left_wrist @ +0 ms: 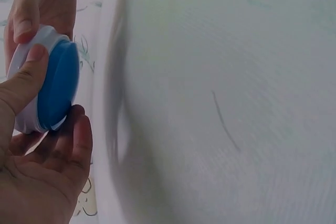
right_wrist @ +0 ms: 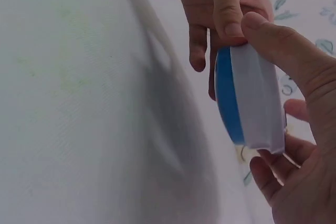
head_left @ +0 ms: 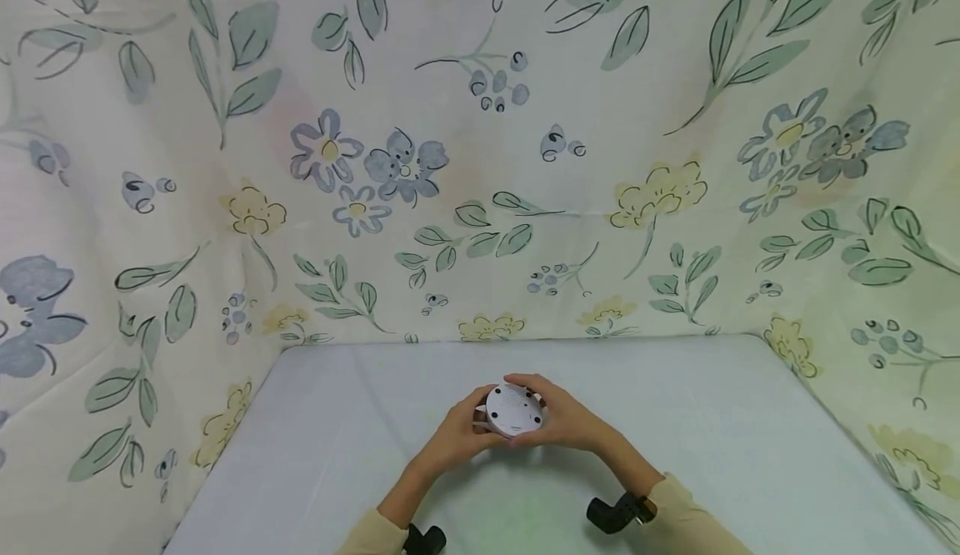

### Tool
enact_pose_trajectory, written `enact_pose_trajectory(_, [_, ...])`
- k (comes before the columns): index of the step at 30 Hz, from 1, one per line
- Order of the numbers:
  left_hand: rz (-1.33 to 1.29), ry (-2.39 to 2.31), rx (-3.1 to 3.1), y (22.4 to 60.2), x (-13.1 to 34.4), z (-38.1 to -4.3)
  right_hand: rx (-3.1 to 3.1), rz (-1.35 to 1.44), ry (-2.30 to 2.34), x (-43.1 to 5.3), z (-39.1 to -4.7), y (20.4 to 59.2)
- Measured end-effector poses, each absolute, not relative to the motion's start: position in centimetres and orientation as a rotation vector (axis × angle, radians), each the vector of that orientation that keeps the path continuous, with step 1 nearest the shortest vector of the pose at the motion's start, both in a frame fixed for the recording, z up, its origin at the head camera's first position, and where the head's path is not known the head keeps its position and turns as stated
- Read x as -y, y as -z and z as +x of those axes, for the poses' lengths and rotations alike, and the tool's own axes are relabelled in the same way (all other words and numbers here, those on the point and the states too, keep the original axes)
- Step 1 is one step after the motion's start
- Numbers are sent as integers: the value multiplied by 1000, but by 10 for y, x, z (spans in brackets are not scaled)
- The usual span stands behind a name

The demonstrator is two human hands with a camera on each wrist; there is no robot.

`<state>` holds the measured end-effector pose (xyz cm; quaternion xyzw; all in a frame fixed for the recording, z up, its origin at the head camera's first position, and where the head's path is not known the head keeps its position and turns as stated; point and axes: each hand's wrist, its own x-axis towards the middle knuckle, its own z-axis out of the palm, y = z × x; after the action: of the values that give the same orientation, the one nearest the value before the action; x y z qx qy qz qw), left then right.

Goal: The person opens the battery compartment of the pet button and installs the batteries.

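Note:
Between both hands, raised over the table, is a round white-and-blue device [head_left: 514, 411]. Its white face, with several dark dots near the rim, shows in the head view. The left wrist view shows its blue domed side [left_wrist: 60, 85]; the right wrist view catches the device edge-on, with a thick white wall [right_wrist: 257, 95]. My left hand [head_left: 459, 428] grips the left side, thumb on the white rim and fingers around the far edge. My right hand [head_left: 567, 418] holds the opposite side, its thumb at the lower rim, close to the left thumb.
A white-covered table [head_left: 337, 422] lies under the hands. Behind and beside it hangs a cloth [head_left: 480, 155] with a flower and leaf print. Dark wrist cameras [head_left: 618, 513] are strapped over the pale sleeves [head_left: 690, 517].

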<state>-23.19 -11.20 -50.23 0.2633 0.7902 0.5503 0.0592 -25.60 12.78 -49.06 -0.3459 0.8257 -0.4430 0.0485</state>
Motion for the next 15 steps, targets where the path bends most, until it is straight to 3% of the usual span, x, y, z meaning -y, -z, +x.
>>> enact_pose_trajectory(15, [725,-1705,-2315,501,108,-228,-2553,-1100,1349,-131,-256,490])
